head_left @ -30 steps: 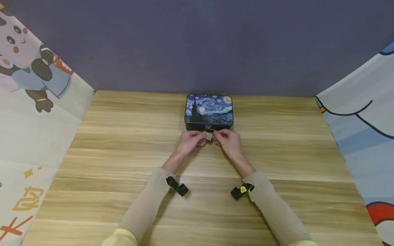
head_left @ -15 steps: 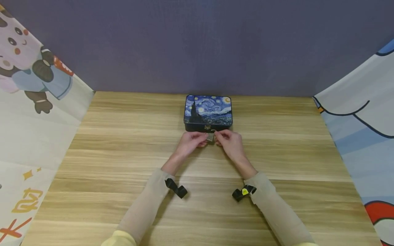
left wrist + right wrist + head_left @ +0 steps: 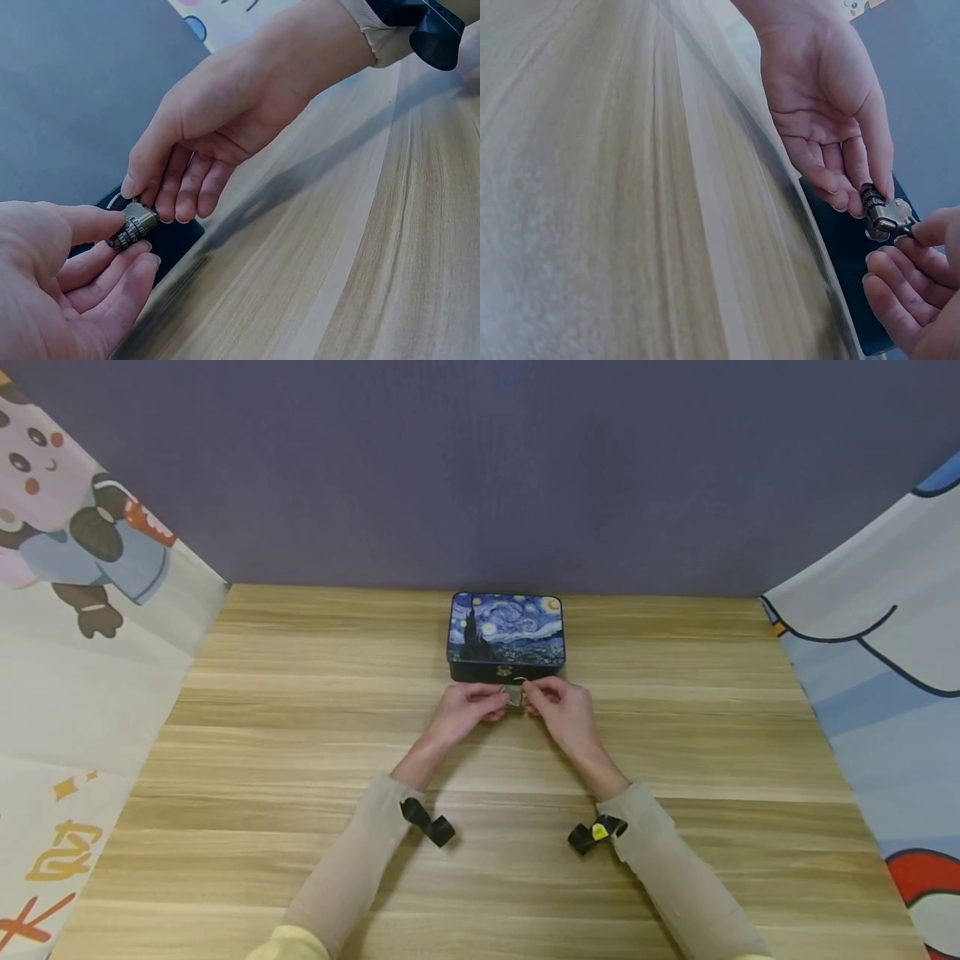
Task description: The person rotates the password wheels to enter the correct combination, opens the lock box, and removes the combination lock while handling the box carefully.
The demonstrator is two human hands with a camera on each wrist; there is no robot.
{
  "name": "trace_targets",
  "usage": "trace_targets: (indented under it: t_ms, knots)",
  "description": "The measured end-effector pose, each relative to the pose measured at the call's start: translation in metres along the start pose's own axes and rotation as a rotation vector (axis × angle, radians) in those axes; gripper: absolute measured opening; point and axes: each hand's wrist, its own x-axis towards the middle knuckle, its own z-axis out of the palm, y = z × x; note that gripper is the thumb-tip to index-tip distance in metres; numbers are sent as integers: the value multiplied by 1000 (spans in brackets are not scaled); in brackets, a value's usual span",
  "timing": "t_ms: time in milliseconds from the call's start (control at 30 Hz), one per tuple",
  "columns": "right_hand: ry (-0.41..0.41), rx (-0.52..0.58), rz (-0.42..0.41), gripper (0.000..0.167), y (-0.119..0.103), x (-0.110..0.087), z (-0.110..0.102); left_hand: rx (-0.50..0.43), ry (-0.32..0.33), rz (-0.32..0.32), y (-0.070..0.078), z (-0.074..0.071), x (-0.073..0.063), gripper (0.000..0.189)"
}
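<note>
A small metal combination padlock (image 3: 515, 696) is held between both hands, just in front of a dark tin box (image 3: 506, 631) with a starry-night picture on its lid. My left hand (image 3: 467, 708) pinches the padlock's body between thumb and fingers, beside the number dials (image 3: 131, 234). With thumb and forefinger, my right hand (image 3: 562, 710) pinches the shackle end; the curved tip of the shackle (image 3: 521, 678) shows above these fingers. The box is closed, and a brass-coloured clasp (image 3: 505, 671) sits on its front. Fingers partly cover the padlock in every view.
The wood-grain table (image 3: 337, 652) runs up to a dark blue-grey wall panel (image 3: 480, 477) behind the box. Printed cartoon panels (image 3: 112, 693) border the table on the left and right. Each sleeve bears a black strap with a small camera (image 3: 438, 829).
Between the hands, the padlock has turned so its dials no longer show in the head view. More of the shackle stands out above the right fingers. Both hands have shifted slightly; the box stays put.
</note>
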Motion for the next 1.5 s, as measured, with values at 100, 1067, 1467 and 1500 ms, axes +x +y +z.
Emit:
trace_targets:
  t_ms: [100,1067,1467,1500]
  knots:
    - [-2,-2,-14,19,0,-1,-1,5,-3,11,0,0,-1,31]
    - [-51,138,-25,21,-1,-6,-7,37,-3,62,-2,-6,-11,31]
    - [-59,136,-17,17,-30,-16,-12,54,-16,88,-1,-4,-13,30]
    - [-58,133,-20,17,-33,-17,-13,55,-18,88,-1,-4,-13,30]
